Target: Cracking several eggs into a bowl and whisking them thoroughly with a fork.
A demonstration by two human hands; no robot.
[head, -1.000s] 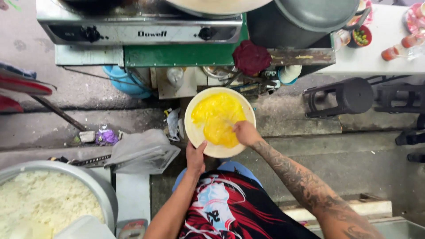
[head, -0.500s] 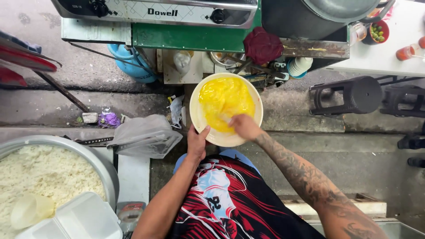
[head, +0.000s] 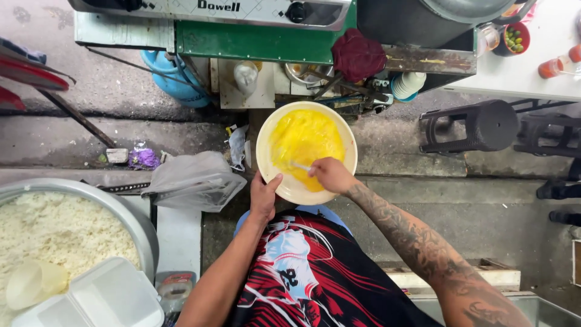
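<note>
- Utensil [head: 300, 165] in the right hand [head: 331, 175]: mostly hidden by the fingers, kind unclear.
- Rice pot [head: 140, 219], lower left: cut off (partly covered by a foam box [head: 103, 297]).

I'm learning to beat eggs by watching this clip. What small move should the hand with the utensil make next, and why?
Probably another quick stirring stroke through the near side of the beaten egg. The right hand holds a utensil dipped in the yellow liquid, the left hand grips the rim of the cream bowl, and the egg sits pooled towards the far side, so the bowl looks steadied for more beating.
</note>
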